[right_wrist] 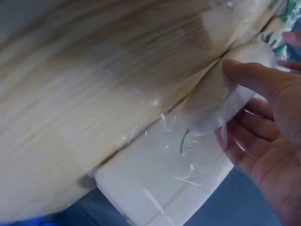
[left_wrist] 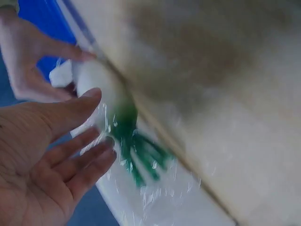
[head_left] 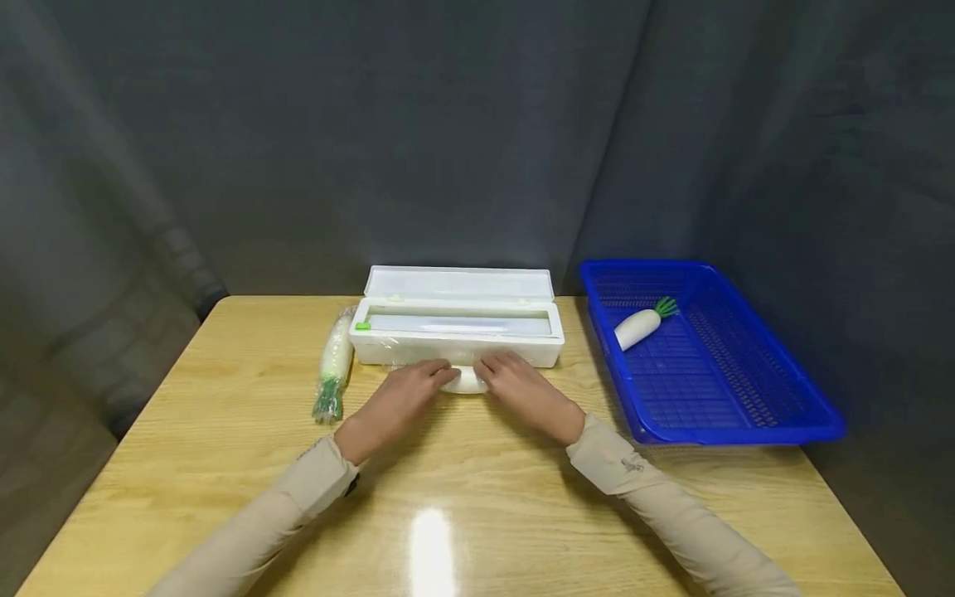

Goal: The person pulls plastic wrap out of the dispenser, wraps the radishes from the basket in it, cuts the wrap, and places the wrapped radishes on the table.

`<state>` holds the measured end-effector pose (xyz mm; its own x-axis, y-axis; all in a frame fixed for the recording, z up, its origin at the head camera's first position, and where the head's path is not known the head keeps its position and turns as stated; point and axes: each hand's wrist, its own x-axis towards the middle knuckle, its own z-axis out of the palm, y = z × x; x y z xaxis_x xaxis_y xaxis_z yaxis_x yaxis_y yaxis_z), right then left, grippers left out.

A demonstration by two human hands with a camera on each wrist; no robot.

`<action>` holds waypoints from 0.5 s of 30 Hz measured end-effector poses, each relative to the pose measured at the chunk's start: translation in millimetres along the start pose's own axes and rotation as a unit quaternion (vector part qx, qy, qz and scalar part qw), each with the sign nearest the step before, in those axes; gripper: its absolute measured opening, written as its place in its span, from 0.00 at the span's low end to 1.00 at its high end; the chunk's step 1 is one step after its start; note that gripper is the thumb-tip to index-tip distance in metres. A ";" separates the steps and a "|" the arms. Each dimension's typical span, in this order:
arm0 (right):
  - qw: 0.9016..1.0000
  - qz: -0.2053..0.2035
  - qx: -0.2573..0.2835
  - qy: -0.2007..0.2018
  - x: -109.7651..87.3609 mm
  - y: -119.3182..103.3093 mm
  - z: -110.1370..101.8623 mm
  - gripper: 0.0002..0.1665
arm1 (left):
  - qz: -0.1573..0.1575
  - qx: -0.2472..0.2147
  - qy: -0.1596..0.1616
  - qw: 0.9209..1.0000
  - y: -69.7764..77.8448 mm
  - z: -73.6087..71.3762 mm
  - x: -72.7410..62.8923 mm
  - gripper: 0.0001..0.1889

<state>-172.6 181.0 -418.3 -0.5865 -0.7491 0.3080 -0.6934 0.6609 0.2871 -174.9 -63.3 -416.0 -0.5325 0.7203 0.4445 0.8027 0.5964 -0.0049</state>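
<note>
A white radish [head_left: 464, 381] with green leaf stalks [left_wrist: 146, 155] lies in clear plastic film against the front of the white wrap box [head_left: 455, 351]. My left hand [head_left: 410, 394] has its thumb and curled fingers about the radish's leafy end, at the film. The right hand [head_left: 525, 394] grips the other end, thumb on top and fingers under, as the right wrist view shows. Film [right_wrist: 188, 169] runs from the radish over the box front. In the head view my fingers hide both ends of the radish.
A film-wrapped radish [head_left: 336, 361] lies left of the box. The box lid [head_left: 458, 283] is raised, with a roll [head_left: 462, 325] inside and a green cutter piece [head_left: 362, 326] at its left. A blue basket [head_left: 734, 437] holding another radish [head_left: 637, 328] stands to the right.
</note>
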 end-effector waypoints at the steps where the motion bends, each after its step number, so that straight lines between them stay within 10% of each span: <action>1: 1.000 0.004 -0.001 -0.002 -0.2 0.0 -0.2 0.16 | 0.000 -0.008 -0.001 1.000 1.4 0.9 1.0 0.23; 15: 0.988 0.116 0.049 0.091 -22.3 -21.6 -5.6 0.17 | -0.027 -0.094 0.002 0.995 2.1 6.5 2.3 0.15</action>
<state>-142.2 183.7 -426.2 -0.6552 -0.5519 0.5158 -0.5918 0.7994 0.1036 -176.1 -58.1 -420.8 -0.5759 0.6874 0.4425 0.8089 0.5577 0.1863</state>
